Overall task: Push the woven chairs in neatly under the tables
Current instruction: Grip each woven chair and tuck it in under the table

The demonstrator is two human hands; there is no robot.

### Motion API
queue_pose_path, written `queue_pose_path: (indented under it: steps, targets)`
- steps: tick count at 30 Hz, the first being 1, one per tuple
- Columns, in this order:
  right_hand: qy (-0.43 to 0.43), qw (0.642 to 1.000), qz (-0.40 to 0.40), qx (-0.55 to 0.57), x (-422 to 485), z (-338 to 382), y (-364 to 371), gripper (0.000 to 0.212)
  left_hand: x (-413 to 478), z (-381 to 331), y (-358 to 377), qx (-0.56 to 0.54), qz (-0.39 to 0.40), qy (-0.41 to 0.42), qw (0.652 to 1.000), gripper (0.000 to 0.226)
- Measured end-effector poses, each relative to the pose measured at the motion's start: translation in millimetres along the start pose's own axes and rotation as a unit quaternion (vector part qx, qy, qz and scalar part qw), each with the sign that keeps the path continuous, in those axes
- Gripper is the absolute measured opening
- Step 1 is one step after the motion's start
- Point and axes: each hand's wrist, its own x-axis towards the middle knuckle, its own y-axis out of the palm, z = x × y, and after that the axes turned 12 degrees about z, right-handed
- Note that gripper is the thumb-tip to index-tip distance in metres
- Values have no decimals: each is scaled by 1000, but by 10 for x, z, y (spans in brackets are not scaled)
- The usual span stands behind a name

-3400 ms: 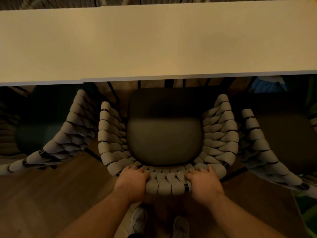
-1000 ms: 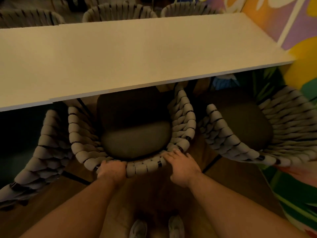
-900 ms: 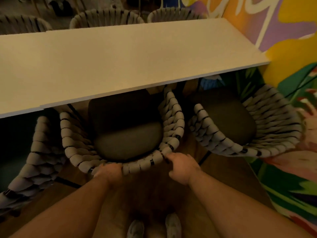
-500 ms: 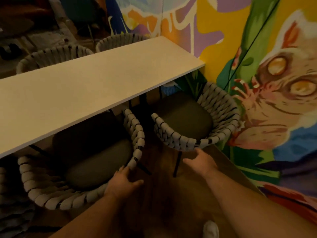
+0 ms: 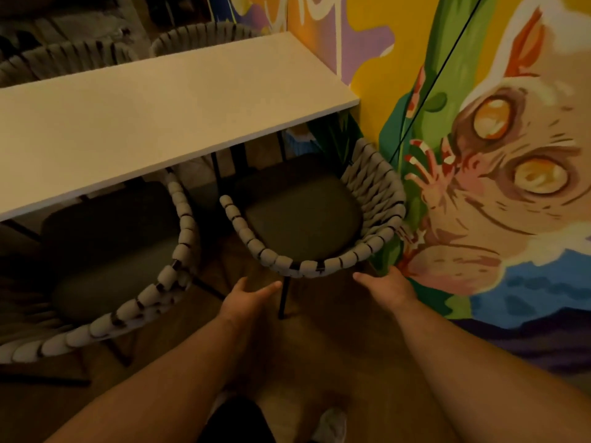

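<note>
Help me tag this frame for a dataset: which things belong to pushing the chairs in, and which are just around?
Belong to the job:
woven chair by the wall
neighbouring woven chair
white table
left hand and right hand, both open and reaching for the chair by the wall

Just around:
animal mural
wooden floor
shoe

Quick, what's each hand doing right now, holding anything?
Left hand: open, holding nothing.
Right hand: open, holding nothing.
</note>
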Motion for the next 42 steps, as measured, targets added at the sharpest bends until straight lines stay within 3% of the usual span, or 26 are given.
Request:
queue_pose_path:
  steps: [3,9,11,16,20,21,27,29,31,33,36,39,42]
  targets:
    - [15,999,16,37,334,12,-192,125,185,-21,136,-63,-13,-10,998,110]
    - [67,992,27,103,1055,392,-308,108,771,-69,280,-83,-25,-44,995,148]
    - [73,989,40,121,1275,497,-326,102,976,-72,370,-94,-39,-65,993,150]
    - [130,979,71,142,1659,564,-412,103,1228,12,648,-157,-60,-117,979,129]
    - [164,969,85,163,1926,565,-531,90,1339,31,964,-196,-59,-149,967,58]
    - [164,967,87,175,1984,572,-547,88,1369,15,1066,-220,-61,-145,963,52]
    - [173,937,128,276,2280,357,-624,79,1731,-7,1602,-410,-126,-101,898,44]
    - [183,913,153,333,2383,296,-633,60,1857,-54,1691,-452,-139,-68,879,32]
    - [183,881,186,396,2451,276,-620,28,1950,-104,1737,-486,-158,-44,859,24]
    - [178,860,196,437,2519,252,-591,12,2014,-115,1753,-521,-177,-31,835,26]
    - [169,847,182,469,2580,225,-555,25,2104,-32,1751,-551,-197,-18,810,48]
    - [168,836,161,497,2579,207,-512,28,2112,-33,1762,-571,-212,3,793,60]
    - [153,832,144,513,2552,180,-498,46,2109,2,1747,-582,-212,21,785,65]
